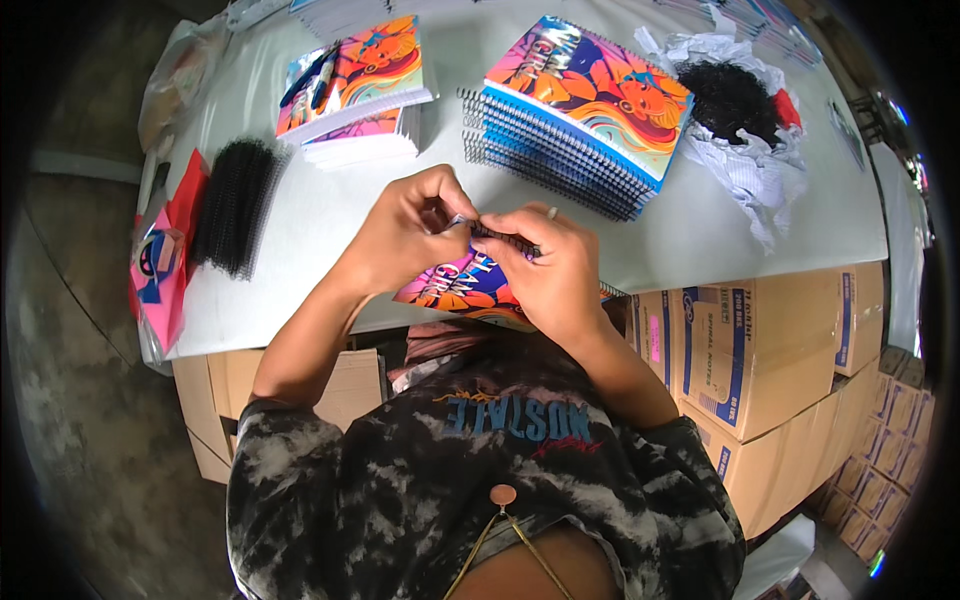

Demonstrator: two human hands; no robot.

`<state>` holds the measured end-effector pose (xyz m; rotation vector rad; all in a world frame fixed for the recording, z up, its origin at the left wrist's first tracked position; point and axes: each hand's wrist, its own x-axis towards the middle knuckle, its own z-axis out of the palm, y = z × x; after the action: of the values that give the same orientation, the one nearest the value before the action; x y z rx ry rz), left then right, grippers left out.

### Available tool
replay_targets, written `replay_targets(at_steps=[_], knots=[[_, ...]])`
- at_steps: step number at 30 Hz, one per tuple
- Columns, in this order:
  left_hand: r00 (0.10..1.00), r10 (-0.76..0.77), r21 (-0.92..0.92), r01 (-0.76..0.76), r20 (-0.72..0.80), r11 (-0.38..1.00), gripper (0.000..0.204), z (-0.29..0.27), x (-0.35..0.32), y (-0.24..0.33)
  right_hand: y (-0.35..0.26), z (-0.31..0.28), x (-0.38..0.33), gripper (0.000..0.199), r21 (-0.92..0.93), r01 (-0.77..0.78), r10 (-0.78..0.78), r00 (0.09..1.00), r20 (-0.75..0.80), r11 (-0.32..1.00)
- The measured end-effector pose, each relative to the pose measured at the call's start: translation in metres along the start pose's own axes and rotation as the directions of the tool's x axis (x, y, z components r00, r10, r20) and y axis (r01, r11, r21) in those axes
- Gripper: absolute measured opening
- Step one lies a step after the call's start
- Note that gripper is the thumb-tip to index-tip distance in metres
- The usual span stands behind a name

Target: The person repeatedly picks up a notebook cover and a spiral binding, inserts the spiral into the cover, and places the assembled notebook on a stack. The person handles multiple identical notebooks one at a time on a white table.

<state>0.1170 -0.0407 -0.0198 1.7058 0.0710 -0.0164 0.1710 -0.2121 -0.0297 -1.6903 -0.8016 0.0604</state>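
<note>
A notebook with a bright illustrated cover lies at the table's near edge, right in front of me, partly hidden by my hands. A dark spiral coil runs along its far edge. Pinched at that edge, the fingers of my left hand meet those of my right hand. My right thumb and fingers grip the coiled edge. Exactly what lies between the left fingertips is hidden. Beyond my right hand stands a stack of spiral-bound notebooks with the same cover.
Back left, a stack of unbound notebook pages carries pens. A bundle of black coils lies at the left, beside a red and pink package. Loose black coils rest on crumpled white paper at right. Cardboard boxes stand below.
</note>
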Motion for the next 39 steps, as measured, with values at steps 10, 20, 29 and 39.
replay_targets(at_steps=[10, 20, 29, 39], knots=[[0.764, 0.374, 0.001, -0.439, -0.526, 0.898, 0.048, 0.021, 0.079, 0.066, 0.009, -0.048, 0.041, 0.034, 0.386, 0.279, 0.101, 0.683, -0.723, 0.879], [0.559, 0.387, 0.302, -0.243, -0.733, 0.922, 0.029, 0.025, 0.139, -0.049, 0.099, -0.041, 0.021, 0.043, -0.214, 0.029, -0.173, 0.697, -0.696, 0.976], [0.476, 0.349, 0.21, -0.32, -0.807, 0.924, 0.039, 0.025, 0.153, -0.05, 0.107, -0.045, 0.029, 0.045, -0.233, -0.015, -0.18, 0.586, -0.79, 0.972], [0.491, 0.185, -0.008, -0.365, -0.851, 0.931, 0.045, 0.052, 0.15, -0.121, 0.147, -0.02, 0.018, 0.048, 0.228, 0.053, 0.168, 0.524, -0.835, 0.972]])
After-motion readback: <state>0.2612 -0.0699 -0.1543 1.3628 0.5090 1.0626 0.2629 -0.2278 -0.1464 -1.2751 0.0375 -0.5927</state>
